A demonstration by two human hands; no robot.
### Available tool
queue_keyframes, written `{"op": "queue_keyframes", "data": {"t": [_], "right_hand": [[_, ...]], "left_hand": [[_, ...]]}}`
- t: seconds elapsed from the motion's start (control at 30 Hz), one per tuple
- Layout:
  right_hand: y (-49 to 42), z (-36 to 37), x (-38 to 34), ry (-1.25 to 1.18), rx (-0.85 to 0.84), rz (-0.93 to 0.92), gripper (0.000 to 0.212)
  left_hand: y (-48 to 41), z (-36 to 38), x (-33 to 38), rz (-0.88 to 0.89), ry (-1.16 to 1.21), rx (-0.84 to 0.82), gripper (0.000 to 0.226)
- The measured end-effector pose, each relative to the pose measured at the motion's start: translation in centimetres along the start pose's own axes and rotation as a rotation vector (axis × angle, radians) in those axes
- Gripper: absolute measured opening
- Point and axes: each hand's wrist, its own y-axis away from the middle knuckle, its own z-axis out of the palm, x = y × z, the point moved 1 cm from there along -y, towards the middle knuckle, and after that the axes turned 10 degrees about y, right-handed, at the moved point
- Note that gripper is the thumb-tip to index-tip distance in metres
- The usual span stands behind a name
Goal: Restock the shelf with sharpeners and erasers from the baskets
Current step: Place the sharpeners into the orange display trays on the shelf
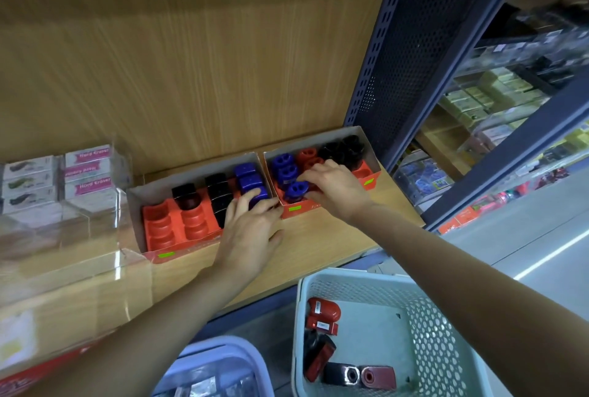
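1. Nearest me, below my right forearm, the white basket (446, 326) holds loose red and black sharpeners (323, 313). A blue basket (223, 347) sits below my left forearm.
2. My left hand (251, 234) lays its fingers over a blue block sharpener (255, 194) in the left tray (165, 224), thumb spread aside above the shelf (334, 237).
3. My right hand (336, 191) pinches a blue two-hole sharpener (294, 189) between thumb and fingers, in the right tray (366, 173).
4. Beyond and left of my left hand, eraser boxes (87, 170) stand stacked.
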Motion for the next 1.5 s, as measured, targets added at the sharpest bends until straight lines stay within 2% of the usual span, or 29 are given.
{"op": "queue_keyframes", "data": {"t": [0.07,0.13,0.23,0.3,0.37,0.43,0.47,0.53,0.6,0.67,0.8,0.93,1.07,1.27,1.5], "right_hand": [[-0.2,0.0,-0.3,0.169,0.052,-0.055,0.039],[-0.1,0.0,-0.8,0.215,0.051,-0.043,0.04],[1.0,-0.4,-1.0,0.067,0.016,0.026,0.049],[3.1,-1.3,-0.5,-0.078,0.072,0.054,0.053],[6.6,-2.1,0.0,-0.176,0.145,0.004,0.039],[10.8,-1.7,0.6,-0.215,0.137,-0.047,0.023],[12.8,-0.9,1.0,-0.214,0.09,-0.049,0.02],[15.6,1.9,1.8,-0.187,-0.116,0.012,0.021],[16.9,6.0,2.7,-0.198,-0.378,0.119,0.024],[17.7,10.1,3.1,-0.265,-0.498,0.199,0.028],[18.1,17.0,1.5,-0.372,-0.497,0.264,0.042],[17.4,20.8,-0.5,-0.357,-0.409,0.251,0.056],[17.1,23.0,-0.8,-0.31,-0.391,0.258,0.068],[16.7,24.0,-1.0,-0.503,-0.451,0.368,0.05],[18.2,18.1,0.3,-0.695,-0.331,0.51,0.039]], "left_hand": [[0.1,0.1,-0.2,0.005,-0.028,-0.01,0.05],[0.2,0.1,-0.2,0.018,-0.04,-0.026,0.049],[0.7,0.0,-0.2,0.068,0.028,0.005,0.04],[1.9,0.0,0.0,0.154,0.149,0.096,0.028],[3.5,0.5,0.4,0.247,0.269,0.119,0.021],[5.0,2.0,1.1,0.235,0.341,0.004,0.019],[5.6,2.9,1.4,0.194,0.356,-0.069,0.02],[6.0,4.9,1.7,0.093,0.333,-0.169,0.027],[5.7,6.4,2.1,0.029,0.265,-0.174,0.042],[5.3,7.4,2.8,0.024,0.182,-0.139,0.054],[5.7,8.7,2.5,0.099,0.032,-0.112,0.071],[6.0,9.2,1.4,0.125,0.068,-0.09,0.075],[6.1,9.4,1.3,0.136,0.072,-0.091,0.076],[6.0,9.4,1.1,0.14,0.131,-0.052,0.06],[6.2,8.9,1.5,0.12,0.198,-0.108,0.053]]}}
